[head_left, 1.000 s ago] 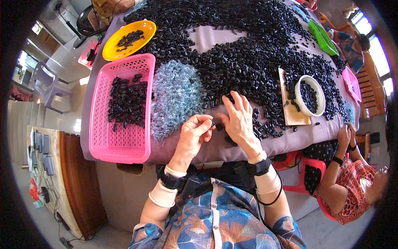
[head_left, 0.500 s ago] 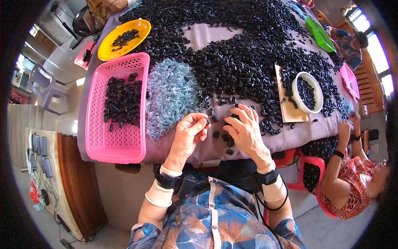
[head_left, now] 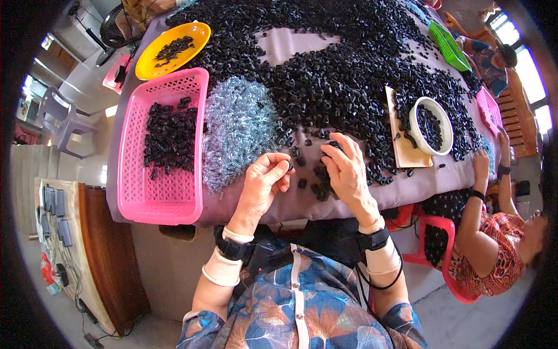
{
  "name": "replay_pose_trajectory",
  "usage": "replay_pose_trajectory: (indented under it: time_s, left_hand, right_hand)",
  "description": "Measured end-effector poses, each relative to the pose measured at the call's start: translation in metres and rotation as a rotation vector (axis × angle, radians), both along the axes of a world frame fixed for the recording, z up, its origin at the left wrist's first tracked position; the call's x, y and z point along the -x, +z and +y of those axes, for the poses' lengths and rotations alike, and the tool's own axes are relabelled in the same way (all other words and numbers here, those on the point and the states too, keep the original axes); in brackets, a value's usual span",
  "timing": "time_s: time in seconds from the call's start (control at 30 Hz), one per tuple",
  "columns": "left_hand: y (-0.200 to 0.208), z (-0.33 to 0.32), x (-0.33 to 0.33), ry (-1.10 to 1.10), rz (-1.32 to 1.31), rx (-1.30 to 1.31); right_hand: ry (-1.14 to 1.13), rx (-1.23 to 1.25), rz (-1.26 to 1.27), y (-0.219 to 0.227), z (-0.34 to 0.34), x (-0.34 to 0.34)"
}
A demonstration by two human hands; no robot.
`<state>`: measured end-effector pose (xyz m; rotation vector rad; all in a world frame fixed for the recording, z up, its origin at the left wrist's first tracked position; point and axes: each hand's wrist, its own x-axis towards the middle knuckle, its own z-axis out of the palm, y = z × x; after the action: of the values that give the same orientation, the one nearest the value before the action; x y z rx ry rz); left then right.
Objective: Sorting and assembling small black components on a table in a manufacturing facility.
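Note:
My left hand (head_left: pixel 266 179) is closed in a pinch at the table's near edge, with a small black plastic piece (head_left: pixel 290 167) at its fingertips. To its right, my right hand (head_left: pixel 347 174) reaches over the loose black pieces (head_left: pixel 320 191) with its fingers bent and apart. Its fingertips are by a few pieces at the edge of the big black pile (head_left: pixel 325 99); whether they touch one is hard to see. A heap of clear, bluish small springy-looking parts (head_left: pixel 235 134) lies just beyond my left hand.
At the left stands a pink basket (head_left: pixel 160 215) holding black pieces, with a yellow plate (head_left: pixel 195 38) behind it. A white bowl (head_left: pixel 446 131) sits by a tan board (head_left: pixel 410 158) at the right. A co-worker (head_left: pixel 494 244) sits on a red chair (head_left: pixel 447 262); a green basket (head_left: pixel 449 49) lies farther back.
My right hand has shifted slightly, its fingers opening farther and reaching toward the pile. The left hand keeps its pinch. The co-worker's hands have moved at the right.

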<state>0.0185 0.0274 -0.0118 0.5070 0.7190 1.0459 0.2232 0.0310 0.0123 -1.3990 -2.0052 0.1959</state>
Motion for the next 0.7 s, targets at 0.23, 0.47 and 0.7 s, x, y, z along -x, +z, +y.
replay_pose_trajectory:
  time_s: [0.23,0.47,0.7]
  left_hand:
    - [-0.003,0.003,0.002,-0.013,0.005,-0.026]
    - [-0.007,0.002,0.001,-0.038,0.067,-0.045]
    - [-0.006,0.002,0.002,-0.056,0.084,-0.071]
  right_hand:
    - [0.061,-0.016,-0.093,0.005,0.007,0.002]
    - [0.156,0.057,-0.132,0.0,0.008,0.009]
    - [0.164,-0.106,-0.003,0.003,-0.006,0.006]
